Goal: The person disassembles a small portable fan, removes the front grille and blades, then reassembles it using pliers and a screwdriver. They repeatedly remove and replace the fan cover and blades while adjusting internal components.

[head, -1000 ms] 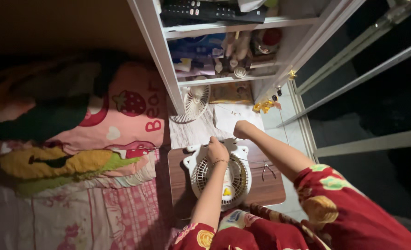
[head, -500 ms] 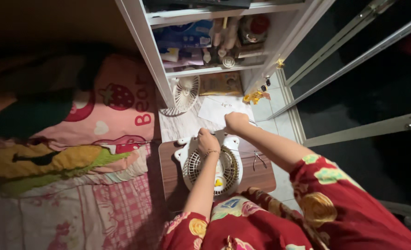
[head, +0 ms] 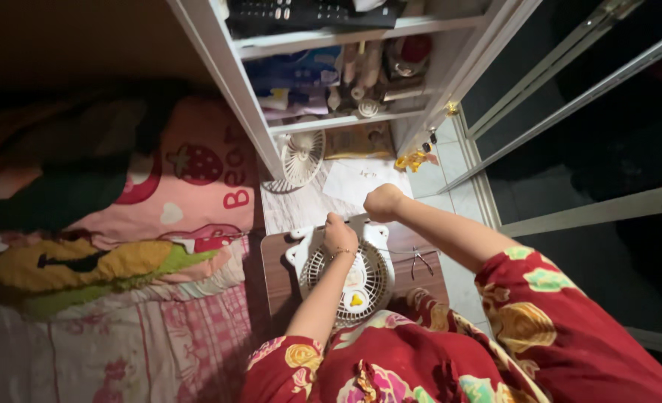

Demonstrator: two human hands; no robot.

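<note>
Left hand (head: 340, 233) reached toward twelve o'clock, fingers curled downward, bracelet at the wrist, forearm bare, right hand (head: 384, 202) clenched in a fist at one o'clock, arm entering from four o'clock

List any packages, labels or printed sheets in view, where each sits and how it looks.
Blue package: middle shelf, left, soft and rectangular.
Tan packet: floor under lowest shelf, flat, brownish-gold.
White paper sheet: floor beyond right hand, rectangular, faint marks.

A small white fan (head: 348, 275) is laid flat on a low brown desk (head: 279, 272), its round grille turned upward, a yellow spot seen through the bars near the centre.
</note>
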